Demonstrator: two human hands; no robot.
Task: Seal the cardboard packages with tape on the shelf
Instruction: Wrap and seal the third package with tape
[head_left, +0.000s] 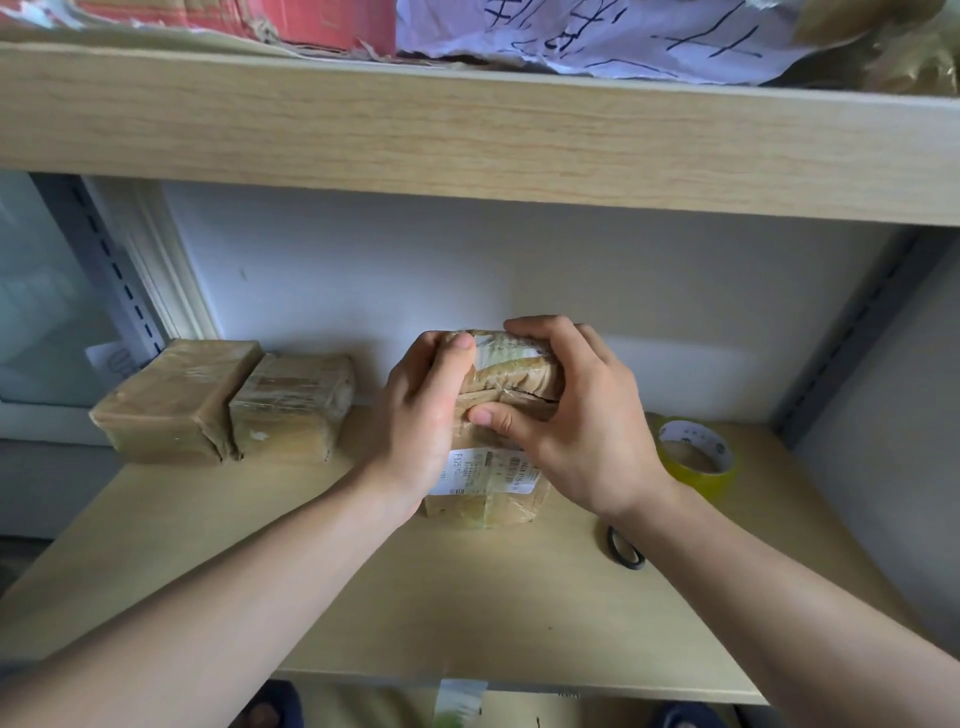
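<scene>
A small brown cardboard package (511, 371) with a white shipping label stands on the wooden shelf (467, 597) at its middle. My left hand (421, 415) clasps its left side, thumb on the top edge. My right hand (576, 415) grips the top right, thumb pressing on the front flap seam. A yellow-rimmed roll of tape (696, 457) lies on the shelf to the right, untouched. Black scissor handles (623, 548) peek out beside my right wrist.
Two tape-wrapped cardboard packages (176, 400) (293, 408) sit side by side at the shelf's back left. An upper shelf board (467, 135) hangs close overhead, holding paper and boxes. Metal uprights stand at both sides, and a white wall lies behind.
</scene>
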